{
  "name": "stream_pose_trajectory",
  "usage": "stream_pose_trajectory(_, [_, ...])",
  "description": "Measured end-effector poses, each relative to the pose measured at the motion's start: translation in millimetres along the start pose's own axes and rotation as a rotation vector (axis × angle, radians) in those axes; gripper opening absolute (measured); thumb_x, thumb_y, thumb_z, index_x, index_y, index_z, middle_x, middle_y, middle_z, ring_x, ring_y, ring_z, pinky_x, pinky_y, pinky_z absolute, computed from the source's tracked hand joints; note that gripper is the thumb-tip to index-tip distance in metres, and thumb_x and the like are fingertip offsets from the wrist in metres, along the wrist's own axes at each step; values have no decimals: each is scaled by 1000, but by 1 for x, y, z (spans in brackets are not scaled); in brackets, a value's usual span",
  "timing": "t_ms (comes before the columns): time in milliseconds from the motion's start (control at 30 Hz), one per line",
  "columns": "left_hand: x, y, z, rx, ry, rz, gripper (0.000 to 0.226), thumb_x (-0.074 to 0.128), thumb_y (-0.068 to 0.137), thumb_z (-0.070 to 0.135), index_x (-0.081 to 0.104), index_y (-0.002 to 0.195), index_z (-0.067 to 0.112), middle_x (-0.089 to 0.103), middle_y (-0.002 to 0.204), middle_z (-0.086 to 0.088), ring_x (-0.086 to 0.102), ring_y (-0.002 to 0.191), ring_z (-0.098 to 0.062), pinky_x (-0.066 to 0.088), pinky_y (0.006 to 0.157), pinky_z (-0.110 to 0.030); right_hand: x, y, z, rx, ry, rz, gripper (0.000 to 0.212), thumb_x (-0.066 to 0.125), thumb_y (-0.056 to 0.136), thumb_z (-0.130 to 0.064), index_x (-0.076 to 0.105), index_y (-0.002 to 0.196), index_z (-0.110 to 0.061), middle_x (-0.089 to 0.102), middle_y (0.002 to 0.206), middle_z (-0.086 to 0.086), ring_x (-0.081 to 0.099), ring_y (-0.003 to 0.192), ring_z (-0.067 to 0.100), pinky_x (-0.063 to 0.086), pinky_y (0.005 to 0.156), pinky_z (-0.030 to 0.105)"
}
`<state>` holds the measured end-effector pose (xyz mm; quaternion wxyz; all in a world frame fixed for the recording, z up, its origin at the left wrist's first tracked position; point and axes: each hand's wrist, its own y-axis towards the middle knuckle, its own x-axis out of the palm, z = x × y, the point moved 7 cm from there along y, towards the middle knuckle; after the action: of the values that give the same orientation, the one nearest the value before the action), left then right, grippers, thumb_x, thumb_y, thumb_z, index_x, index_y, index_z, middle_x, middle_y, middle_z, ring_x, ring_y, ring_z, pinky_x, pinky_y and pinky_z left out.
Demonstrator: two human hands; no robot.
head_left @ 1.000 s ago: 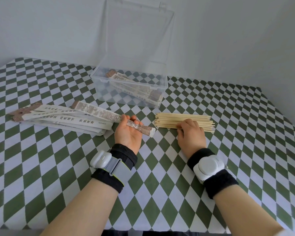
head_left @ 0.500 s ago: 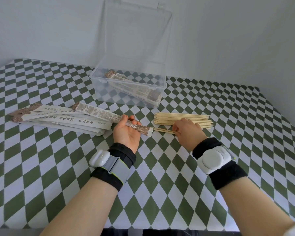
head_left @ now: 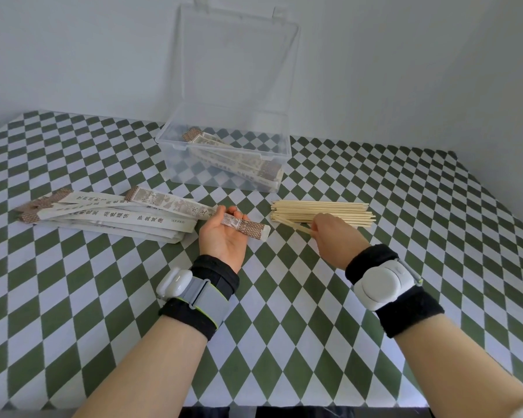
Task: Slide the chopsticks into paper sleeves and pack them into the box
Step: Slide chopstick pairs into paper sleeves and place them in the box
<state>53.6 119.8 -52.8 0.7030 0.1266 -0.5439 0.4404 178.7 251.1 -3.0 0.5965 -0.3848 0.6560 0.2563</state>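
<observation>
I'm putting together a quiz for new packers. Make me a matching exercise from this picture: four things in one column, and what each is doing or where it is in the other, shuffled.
Things
1. left hand
2. right hand
3. clear box
4. stack of empty sleeves

States
A. pinches chopsticks at the near edge of the bare pile
B. lid open, sleeved sets inside
C. lies on the table, left of both hands
D. holds a single sleeve

Pairs: 1-D, 2-A, 3-B, 4-C
</observation>
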Motion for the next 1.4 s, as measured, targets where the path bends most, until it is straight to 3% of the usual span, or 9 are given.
stream_pose_trajectory(167, [-3,3,1,3,10,4,20,36,98,14,45,81,11,47,70,-4,46,66,-16,39,78,-31,2,-21,-9,-140,206,49,10,36,98,-19,44,103,-14,54,84,4,48,69,17,37,58,18])
stream_pose_trajectory(300, [1,3,-1,-9,24,-18,22,35,99,15,44,80,11,46,69,-4,46,66,-17,37,87,-34,12,-31,-10,-255,164,100,30,33,99,-19,48,125,-16,55,103,0,53,83,17,38,69,19])
stream_pose_trajectory(367, [0,2,0,-8,27,-19,22,34,99,15,44,80,11,46,68,-4,46,67,-17,37,90,-36,16,-33,-10,-304,79,171,34,34,98,-18,48,130,-17,56,108,1,54,83,19,38,64,20])
stream_pose_trajectory(467, [-1,1,2,5,27,-18,22,34,99,14,44,80,11,46,68,-4,47,66,-18,40,89,-35,15,-35,-13,-352,65,280,36,38,95,-13,53,127,-17,56,91,4,45,65,17,26,49,16])
stream_pose_trajectory(567, [1,-2,4,10,16,-17,22,35,99,13,44,80,10,47,67,-4,48,64,-17,44,76,-30,11,-36,-13,-374,66,358,37,43,88,-14,60,120,-17,54,79,3,45,57,17,28,46,22])
stream_pose_trajectory(1067, [5,-4,-2,4,61,-30,23,37,98,12,48,79,8,48,71,-5,49,71,-18,46,79,-30,13,-31,-17,-313,113,388,33,55,87,-8,63,117,-19,56,80,4,50,61,21,33,49,25])
stream_pose_trajectory(1233, [7,-4,-2,-6,42,-30,21,38,98,13,50,81,8,52,76,-6,54,77,-18,46,86,-33,17,-25,-27,-233,226,357,30,49,94,-17,60,121,-18,54,87,4,49,70,21,33,57,26])
stream_pose_trajectory(1400, [8,-8,-4,10,166,-77,19,39,96,6,53,86,15,51,84,-2,54,85,-17,41,96,-39,20,-23,-35,-243,384,320,29,50,93,-12,60,120,-12,48,88,1,45,73,16,38,66,24])
